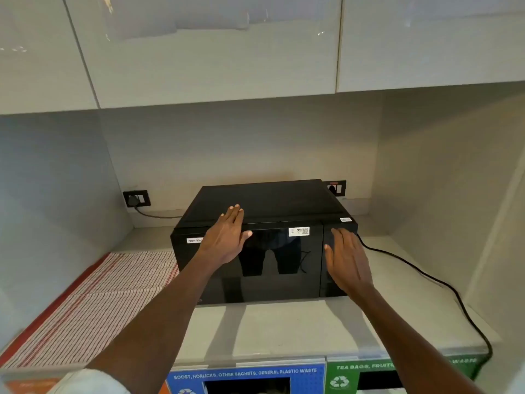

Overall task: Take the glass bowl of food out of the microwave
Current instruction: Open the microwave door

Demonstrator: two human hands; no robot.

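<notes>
I cannot see the glass bowl: the black microwave [264, 240] has its door [255, 263] shut, and the dark glass only gives back a dim reflection, so whatever is inside stays hidden behind it. The microwave sits on a pale counter [284, 328], pushed toward the back wall. A white label [299, 231] with a small code is stuck near the door's upper right corner, and another white label [195, 240] reading "Non-Ve…" sits at the upper left, partly covered by my arm.

My left hand [227, 237] lies flat and released on the front top edge of the microwave, fingers stretched out together, gripping nothing. My right hand [345, 260] is open too, palm toward the control strip at the right of the door, fingers straight; I cannot tell whether it touches the surface.

Left of the microwave a red-striped cloth [93, 302] is spread over the counter, its edge just beside the microwave's left side. A black power cord [426, 277] runs from the right rear corner across the counter and over the front edge. Wall sockets sit behind: one on the left [136, 198] with a plug in it, one on the right [336, 188]. Glossy pale cabinets [216, 52] hang overhead. Below the counter edge are a blue bin label [245, 375] and a green bin label [358, 373].
</notes>
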